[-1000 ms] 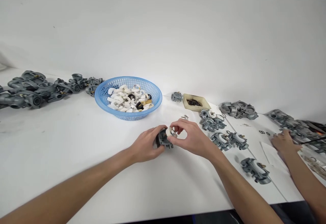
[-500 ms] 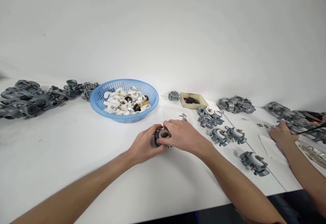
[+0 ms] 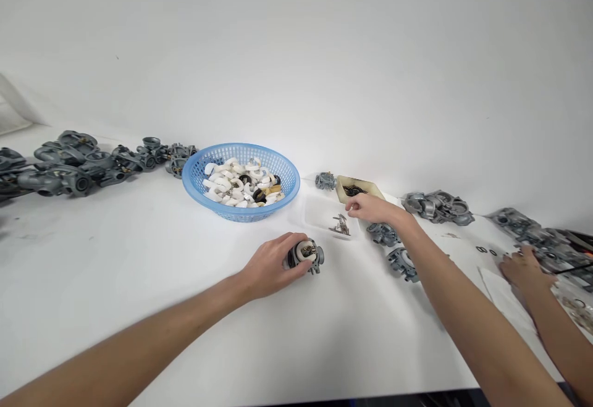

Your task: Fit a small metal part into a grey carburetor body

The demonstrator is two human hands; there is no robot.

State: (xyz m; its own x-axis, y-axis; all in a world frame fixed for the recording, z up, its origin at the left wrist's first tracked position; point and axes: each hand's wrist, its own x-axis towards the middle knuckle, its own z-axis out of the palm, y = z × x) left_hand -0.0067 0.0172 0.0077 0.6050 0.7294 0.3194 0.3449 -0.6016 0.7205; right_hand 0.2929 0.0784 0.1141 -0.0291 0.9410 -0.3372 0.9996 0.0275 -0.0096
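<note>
My left hand [image 3: 273,266] is wrapped round a grey metal carburetor [image 3: 319,261] on the white table. A white float [image 3: 303,251] with small brass parts shows inside its upward-facing opening. My right hand [image 3: 370,208] is held out in front of the cream tray [image 3: 377,189], above the right end of a clear shallow container. Its fingers are loosely bent and slightly apart, and I see nothing in them. Small metal pins [image 3: 341,225] lie in the clear container [image 3: 317,212], just left of and below that hand. Thin black rings [image 3: 354,190] are in the cream tray.
A blue basket [image 3: 194,196] of white floats stands left of centre. Carburetors [image 3: 88,169] are piled at the far left. More carburetors [image 3: 403,263] sit under my right forearm, and metal bowls [image 3: 438,206] lie behind. A co-worker's hand [image 3: 528,271] is at the right.
My right hand has let go of the carburetor and moved away to the right and back, toward the cream tray. My left hand still holds the carburetor. The view has shifted slightly.
</note>
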